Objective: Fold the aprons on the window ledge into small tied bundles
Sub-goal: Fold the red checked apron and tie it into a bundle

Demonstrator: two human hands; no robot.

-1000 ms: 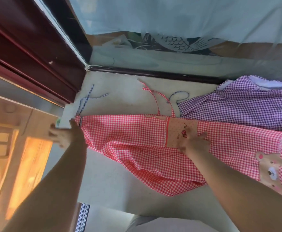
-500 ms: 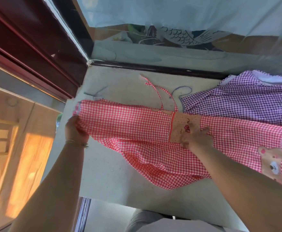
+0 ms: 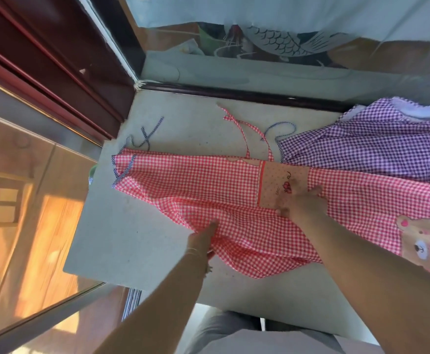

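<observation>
A red-and-white checked apron [image 3: 209,180] lies spread across the pale window ledge [image 3: 132,246], its thin ties [image 3: 244,131] trailing toward the window. It has a beige pocket patch [image 3: 277,180] and a bear appliqué [image 3: 418,241] at the right. My right hand [image 3: 300,203] presses flat on the patch's lower edge, fingers spread. My left hand [image 3: 203,238] holds the apron's loose lower flap at its near edge, with the fabric hiding part of the fingers. A purple checked apron [image 3: 377,146] lies behind the red one at the right, partly under it.
The window frame's dark sill [image 3: 234,94] and glass run along the ledge's far side. A dark red wooden frame [image 3: 55,72] closes off the left. Blue striped ties [image 3: 145,139] lie on the ledge at the apron's left end. The ledge's near edge drops off toward my legs.
My left hand let go of the apron's left end and moved right to the lower flap. My right hand stayed pressed on the patch.
</observation>
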